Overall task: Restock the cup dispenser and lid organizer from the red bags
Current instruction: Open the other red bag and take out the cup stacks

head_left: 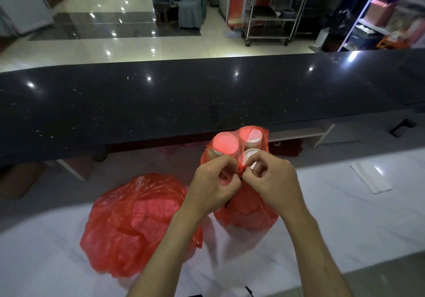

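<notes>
Head view: we pinch the knot (240, 170) of the taller red bag (247, 214) between left hand (215, 185) and right hand (273, 181), fingertips curled tight on it. Stacked cups (226, 143) show just beyond our fingers; the second red bag (135, 223) slumps left of them on the white counter (345, 216).

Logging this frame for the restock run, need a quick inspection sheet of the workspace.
Surface: white marble-look counter below a raised black bar top.
Job's things: tied red bag showing white round lids or cup ends; second red bag beside it, closed.
Clutter: flat white item on the counter.
Hands: left hand and right hand, fingers pinching the bag's knot.
Cables: nothing seen.
Surroundings: tiled floor, steel trolley, shelving.
</notes>
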